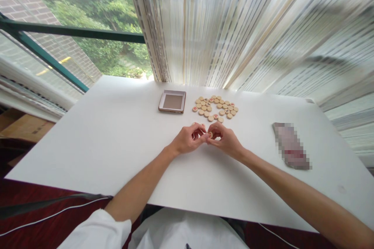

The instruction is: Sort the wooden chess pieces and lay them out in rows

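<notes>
1. Along far edge of white table (87, 155), window w/ green frame (73, 35) fills far L corner, brick wall + trees outside; striped sheer curtain (233, 27) hangs from mid far edge to R corner.
2. Past L edge, below table level, cardboard box (26, 126) sits on its own, well apart from everything on top.
3. Over near edge, two bare forearms reach in toward table centre; white sleeve (96, 229) shows on L arm.
4. Near R edge, flat item (290, 146) lies at an angle, pixelated, so can't tell what it is.
5. Mid far edge, shallow rectangular tray (172, 101) w/ brown rim + pale base lies flat.
6. Just R of tray, round wooden xiangqi pieces (214, 108) lie flat in a loose cluster, most touching neighbours, red + dark characters on top.
7. Centre of table, just in front of cluster, L hand (189, 139) and R hand (224, 140) meet, fingers curled, tips together.
8. Small wooden piece (210, 134) sits clamped btw fingertips of both hands, approx. table centre; a few more pieces (198, 124) lie partly hidden behind L fingers.
</notes>
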`<control>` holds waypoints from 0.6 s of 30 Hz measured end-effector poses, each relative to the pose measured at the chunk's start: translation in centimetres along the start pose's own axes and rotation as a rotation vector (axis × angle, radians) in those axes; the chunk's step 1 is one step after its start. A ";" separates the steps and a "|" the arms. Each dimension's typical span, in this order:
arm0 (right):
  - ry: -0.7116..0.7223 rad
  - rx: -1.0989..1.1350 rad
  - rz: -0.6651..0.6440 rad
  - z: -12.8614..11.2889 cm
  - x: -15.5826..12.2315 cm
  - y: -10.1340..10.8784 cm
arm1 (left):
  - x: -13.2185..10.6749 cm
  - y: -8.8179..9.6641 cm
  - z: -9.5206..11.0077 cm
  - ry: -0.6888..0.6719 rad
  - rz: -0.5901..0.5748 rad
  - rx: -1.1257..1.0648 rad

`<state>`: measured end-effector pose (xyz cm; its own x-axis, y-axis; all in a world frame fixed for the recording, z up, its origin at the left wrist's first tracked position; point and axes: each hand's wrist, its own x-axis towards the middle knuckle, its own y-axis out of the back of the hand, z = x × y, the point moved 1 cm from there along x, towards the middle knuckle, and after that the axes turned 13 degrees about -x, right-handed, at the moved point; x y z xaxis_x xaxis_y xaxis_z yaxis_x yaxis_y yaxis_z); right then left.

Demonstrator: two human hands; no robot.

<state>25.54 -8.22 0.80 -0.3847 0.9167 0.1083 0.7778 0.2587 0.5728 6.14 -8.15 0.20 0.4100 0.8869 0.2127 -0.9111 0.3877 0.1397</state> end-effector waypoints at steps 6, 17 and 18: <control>0.106 -0.187 0.052 0.8 -0.2 -0.3 | 0.1 -0.2 -0.2 0.104 -0.029 -0.125; 0.130 -0.329 0.068 1.2 -0.5 -0.6 | 0.2 -0.6 -0.6 0.149 0.014 -0.145; 0.139 -0.342 0.069 1.3 -0.5 -0.6 | 0.2 -0.6 -0.6 0.148 0.017 -0.148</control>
<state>25.88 -8.43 -0.69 -0.4188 0.8724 0.2521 0.6025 0.0592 0.7959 6.74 -8.10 -0.45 0.3938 0.9167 0.0674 -0.9185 0.3953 -0.0087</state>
